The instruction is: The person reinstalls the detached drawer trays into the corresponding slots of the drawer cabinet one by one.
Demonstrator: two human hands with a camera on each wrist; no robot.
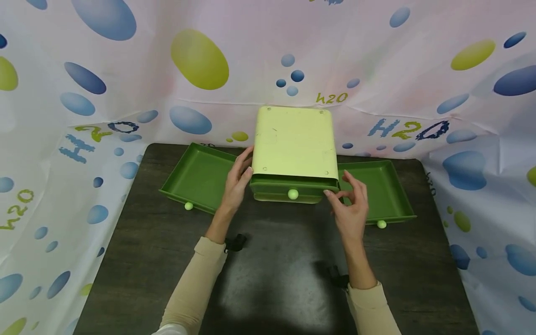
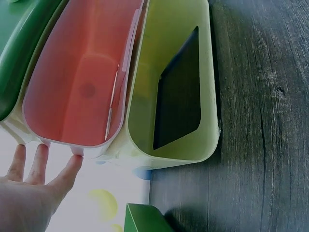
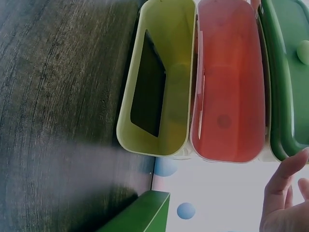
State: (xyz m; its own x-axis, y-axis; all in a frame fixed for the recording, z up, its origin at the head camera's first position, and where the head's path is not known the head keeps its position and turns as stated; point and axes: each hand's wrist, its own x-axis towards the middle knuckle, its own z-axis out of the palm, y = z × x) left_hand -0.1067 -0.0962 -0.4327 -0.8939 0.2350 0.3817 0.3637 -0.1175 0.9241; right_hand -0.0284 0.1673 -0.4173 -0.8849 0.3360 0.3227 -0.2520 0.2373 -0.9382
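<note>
A stacked drawer unit (image 1: 295, 139) with a pale yellow top stands near the back of the table. Its top tier holds a green drawer (image 1: 272, 186) with a round light-green knob. Below it, both wrist views show a pinkish-red tier (image 2: 79, 92) and a yellow-green tier (image 3: 176, 96), each without a drawer. My left hand (image 1: 235, 186) rests on the unit's left side, its fingers extended along the wall. At the right front corner, my right hand (image 1: 353, 209) touches the drawer's edge with its fingertips, fingers loosely bent.
A second green drawer (image 1: 203, 174) lies on the dark wooden table (image 1: 268, 270) left of the unit. Another green drawer (image 1: 377, 186) lies to the right. Behind the table hangs a white curtain (image 1: 251, 56) with blue and yellow-green spots.
</note>
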